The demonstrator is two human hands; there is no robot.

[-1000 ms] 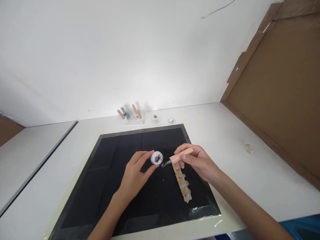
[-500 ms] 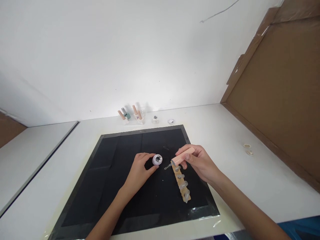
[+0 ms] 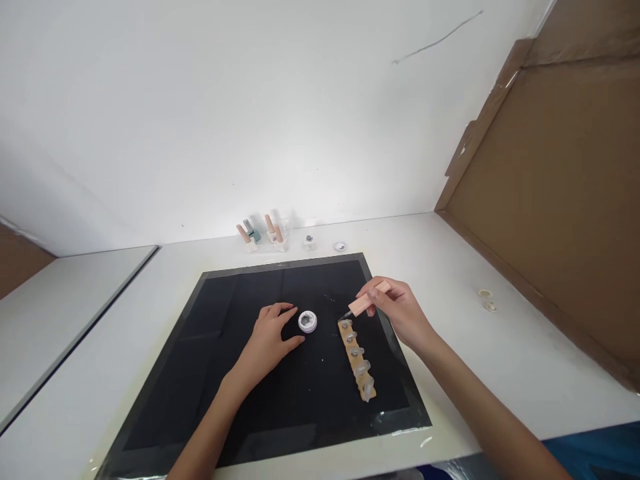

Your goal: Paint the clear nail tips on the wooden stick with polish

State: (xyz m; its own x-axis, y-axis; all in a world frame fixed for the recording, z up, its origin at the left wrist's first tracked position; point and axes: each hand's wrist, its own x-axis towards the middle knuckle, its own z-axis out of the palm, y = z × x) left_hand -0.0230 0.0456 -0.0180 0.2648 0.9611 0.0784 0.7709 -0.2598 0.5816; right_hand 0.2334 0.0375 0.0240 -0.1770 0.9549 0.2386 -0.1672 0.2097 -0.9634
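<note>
My right hand grips the pink handle of a nail polish brush. Its dark bristle tip points down to the left, over the far end of a tan strip. I cannot tell whether the tip touches. Several clear false nails sit in a row along that strip. A small round white jar with no lid on it stands upright on the black mat, with grey stuff inside. Left of the jar, my left hand rests with thumb and fingers apart, a small gap away from it.
At the back stand several nail polish bottles in a clear holder, a small clear bottle and a round lid. Two small round pieces lie on the white table at right. A brown cardboard panel borders the right side.
My left hand has let go of the jar, which now stands flat on the mat. My right hand has swung the brush tip from beside the jar to the strip's far end.
</note>
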